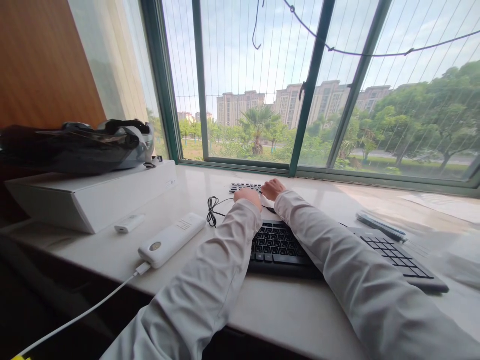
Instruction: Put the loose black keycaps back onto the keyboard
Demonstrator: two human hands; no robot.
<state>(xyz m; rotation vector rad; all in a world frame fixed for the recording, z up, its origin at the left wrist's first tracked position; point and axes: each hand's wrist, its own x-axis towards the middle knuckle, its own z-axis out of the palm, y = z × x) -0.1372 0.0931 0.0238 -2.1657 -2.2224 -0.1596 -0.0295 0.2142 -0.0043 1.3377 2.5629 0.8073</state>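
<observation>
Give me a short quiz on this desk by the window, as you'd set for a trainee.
1. True or false: the left hand and the right hand both reach beyond the large black keyboard.
2. Multiple choice: what is plugged into the white power bank? A) a white cable B) a black cable C) nothing
3. Fill in: the pens lie to the ___ of the right hand.

Key: 1 true; 2 A; 3 right.
</observation>
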